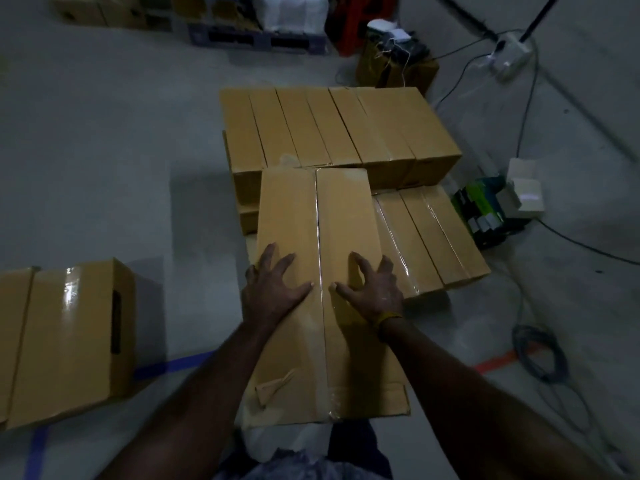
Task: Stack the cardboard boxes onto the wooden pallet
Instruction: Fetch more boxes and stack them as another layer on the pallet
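A long taped cardboard box (pixel 343 216) lies lengthwise in front of me, its far end against the stack. My left hand (pixel 272 289) rests palm down on its top, left of the tape seam, fingers spread. My right hand (pixel 372 289) touches the top right of the seam with arched, spread fingers. Beyond it a taller row of several boxes (pixel 332 126) stands side by side. To the right a lower row of boxes (pixel 429 233) lies next to the one under my hands. The pallet is hidden beneath the boxes.
A single box with a hand slot (pixel 72 341) stands on the floor at left. Cables (pixel 540 351), a power strip (pixel 509 57) and small cartons (pixel 498 202) lie right of the stack. More boxes and a dark pallet (pixel 256 39) sit at the back. Blue tape (pixel 173 363) marks the floor.
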### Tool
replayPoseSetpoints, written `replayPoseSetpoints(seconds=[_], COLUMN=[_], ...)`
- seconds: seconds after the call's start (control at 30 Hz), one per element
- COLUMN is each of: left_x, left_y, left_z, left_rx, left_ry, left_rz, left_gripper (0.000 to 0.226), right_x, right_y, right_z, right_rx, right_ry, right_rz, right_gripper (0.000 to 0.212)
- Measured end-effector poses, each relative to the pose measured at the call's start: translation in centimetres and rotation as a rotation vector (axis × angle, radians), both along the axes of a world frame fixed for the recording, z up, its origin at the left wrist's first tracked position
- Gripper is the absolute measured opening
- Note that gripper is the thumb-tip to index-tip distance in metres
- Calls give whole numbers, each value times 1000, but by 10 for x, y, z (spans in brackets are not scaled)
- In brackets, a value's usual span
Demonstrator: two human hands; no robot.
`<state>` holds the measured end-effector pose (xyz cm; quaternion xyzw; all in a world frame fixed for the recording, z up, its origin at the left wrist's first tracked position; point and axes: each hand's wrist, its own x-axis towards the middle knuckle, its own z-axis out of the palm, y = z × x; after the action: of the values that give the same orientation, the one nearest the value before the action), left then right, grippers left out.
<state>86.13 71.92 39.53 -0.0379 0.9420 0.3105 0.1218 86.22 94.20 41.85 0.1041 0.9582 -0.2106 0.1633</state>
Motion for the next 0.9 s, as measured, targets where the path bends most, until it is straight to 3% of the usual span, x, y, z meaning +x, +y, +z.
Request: replayPoseSetpoints(seconds=[0.17, 0.4, 0.63, 0.9], left_x=[-55, -120, -165, -233], left_y=[87, 191, 226, 232], left_z=[-54, -177, -320, -419], left_rx=[-29, -79, -136, -157], left_ry=[-73, -165, -119, -16], left_rz=[92, 167, 217, 224], left_gripper=[83, 84, 88, 81], right_x=[-78, -155, -215, -283], right_y=[87, 183, 219, 228], right_z=[-55, -184, -319, -422], right_rx=[-121, -57, -44, -86], right_ry=[-124, -188, -188, -135], right_rz=[69, 114, 175, 167], right_gripper=[95, 93, 94, 94])
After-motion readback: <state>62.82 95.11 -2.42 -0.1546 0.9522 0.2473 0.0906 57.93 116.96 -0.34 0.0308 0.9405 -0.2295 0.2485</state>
